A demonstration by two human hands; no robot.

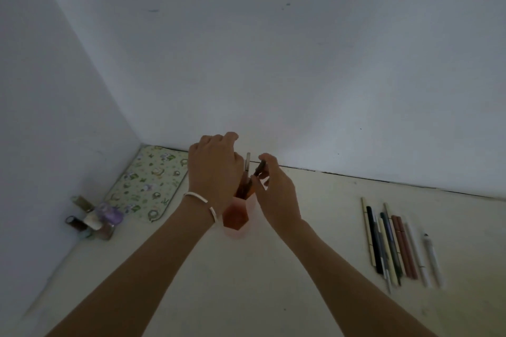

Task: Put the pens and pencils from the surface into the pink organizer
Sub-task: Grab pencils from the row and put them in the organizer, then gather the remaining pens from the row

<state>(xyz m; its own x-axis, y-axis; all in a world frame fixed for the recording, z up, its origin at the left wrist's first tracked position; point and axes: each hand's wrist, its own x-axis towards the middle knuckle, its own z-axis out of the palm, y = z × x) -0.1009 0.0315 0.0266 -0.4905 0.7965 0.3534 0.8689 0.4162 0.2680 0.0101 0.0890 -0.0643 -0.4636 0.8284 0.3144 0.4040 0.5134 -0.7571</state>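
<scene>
A pink hexagonal plastic organizer (236, 217) stands upright on the cream bench (246, 290), with several pens already standing in it. The right hand (276, 191), at its 1 o'clock, pinches a dark slim pen (260, 168) that tilts into the opening. The left hand (215, 169) curls over the rim at 11 o'clock, its fingers hidden, so its grasp cannot be told. A row of pens and pencils (394, 243) lies at 3 o'clock, well apart. A floral mat (147, 183) lies at 10 o'clock and small bottles (95, 216) at 9.
</scene>
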